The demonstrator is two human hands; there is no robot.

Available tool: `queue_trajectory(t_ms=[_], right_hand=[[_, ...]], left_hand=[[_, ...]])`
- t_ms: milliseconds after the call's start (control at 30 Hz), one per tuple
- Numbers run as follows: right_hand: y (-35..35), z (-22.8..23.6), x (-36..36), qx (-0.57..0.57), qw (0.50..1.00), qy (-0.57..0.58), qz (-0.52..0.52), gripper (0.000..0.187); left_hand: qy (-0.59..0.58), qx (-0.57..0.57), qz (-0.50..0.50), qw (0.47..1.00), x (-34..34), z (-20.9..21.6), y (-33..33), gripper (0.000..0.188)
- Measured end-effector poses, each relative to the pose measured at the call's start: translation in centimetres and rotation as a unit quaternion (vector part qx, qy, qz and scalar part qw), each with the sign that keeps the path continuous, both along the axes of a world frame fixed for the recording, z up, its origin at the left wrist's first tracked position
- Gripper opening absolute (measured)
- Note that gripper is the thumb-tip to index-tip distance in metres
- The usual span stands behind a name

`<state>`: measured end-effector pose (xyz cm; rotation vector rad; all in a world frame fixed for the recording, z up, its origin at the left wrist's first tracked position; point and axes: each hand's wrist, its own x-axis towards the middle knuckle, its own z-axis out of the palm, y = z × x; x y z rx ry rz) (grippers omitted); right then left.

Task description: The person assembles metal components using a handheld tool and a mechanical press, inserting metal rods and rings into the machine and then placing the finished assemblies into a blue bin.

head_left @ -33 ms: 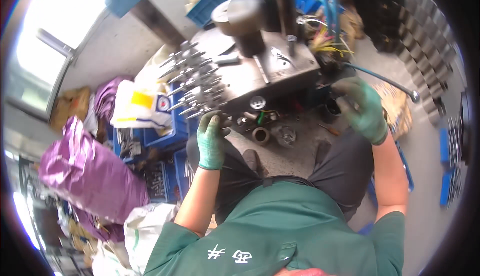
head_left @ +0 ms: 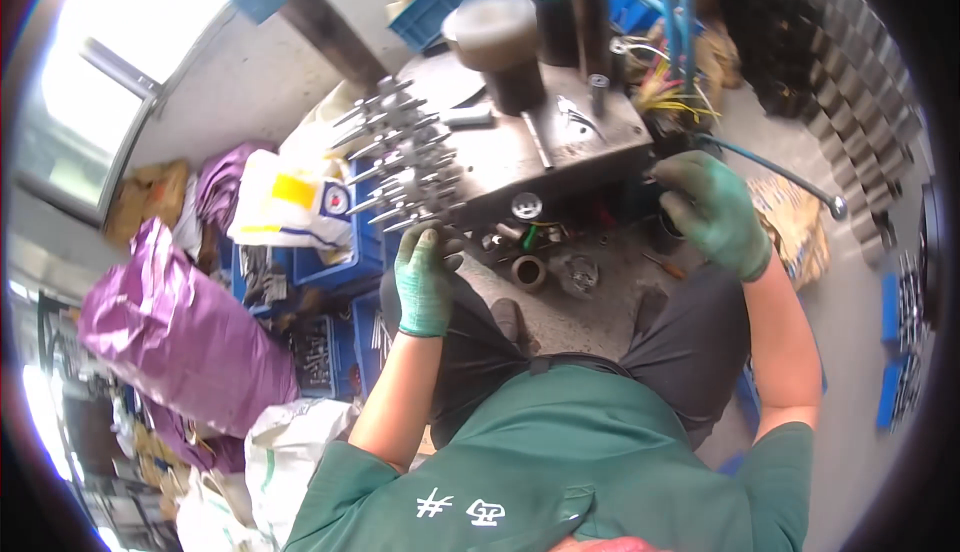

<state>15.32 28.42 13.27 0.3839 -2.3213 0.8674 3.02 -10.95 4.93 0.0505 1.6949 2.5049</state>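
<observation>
Grey concrete floor (head_left: 880, 372) spreads under a cluttered workshop corner, with bright window light at the upper left and blue plastic crates (head_left: 345, 252) of small metal parts stacked beside crumpled purple bags (head_left: 175, 337) and a white sack (head_left: 285, 197). At the centre sits a heavy steel block (head_left: 560, 147), flat-faced and dull grey, with a dark round cylinder (head_left: 500, 42) standing on top and a cluster of slim, shiny metal pins (head_left: 405, 167) jutting from its left face; they are too many and too tightly packed to count surely. The left hand (head_left: 425, 282), in a green knitted glove, is raised to the lower edge of the block just under the pins, its fingers curled and pressed against the metal there; whether they pinch anything cannot be told. The right hand (head_left: 715, 212), also gloved in green, grips the block's right corner, fingers wrapped closed around the edge. Below the block, on the floor between the person's knees, lie a short brass-coloured ring (head_left: 528, 272) and a round grey metal piece (head_left: 578, 274). A blue hose (head_left: 775, 177) curves away near the right hand, and rows of dark cylindrical parts (head_left: 850, 82) line the floor at the upper right. The person wears a green shirt and dark trousers.
</observation>
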Motion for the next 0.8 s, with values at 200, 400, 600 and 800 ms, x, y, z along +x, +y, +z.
queue_trajectory(t_ms=[200, 400, 600, 800], right_hand=[[-2.2, -7.3, -8.5, 0.114, 0.955, -0.244, 0.126, 0.033], [-2.8, -8.1, -8.7, 0.168, 0.899, -0.376, 0.151, 0.044], [-1.3, -7.5, -8.9, 0.198, 0.883, -0.412, 0.107, 0.047], [-0.9, -7.6, -7.7, 0.144, 0.895, -0.412, 0.093, 0.042]], left_hand=[[-0.172, 0.177, 0.101, 0.964, -1.6, 0.3, -4.3, 0.032], [-0.193, 0.205, 0.068, 0.957, -6.5, 1.3, -3.0, 0.017], [-0.105, 0.125, 0.094, 0.982, -9.2, 0.2, -1.7, 0.015], [0.557, -0.351, 0.077, 0.749, -5.8, 0.5, 2.4, 0.022]])
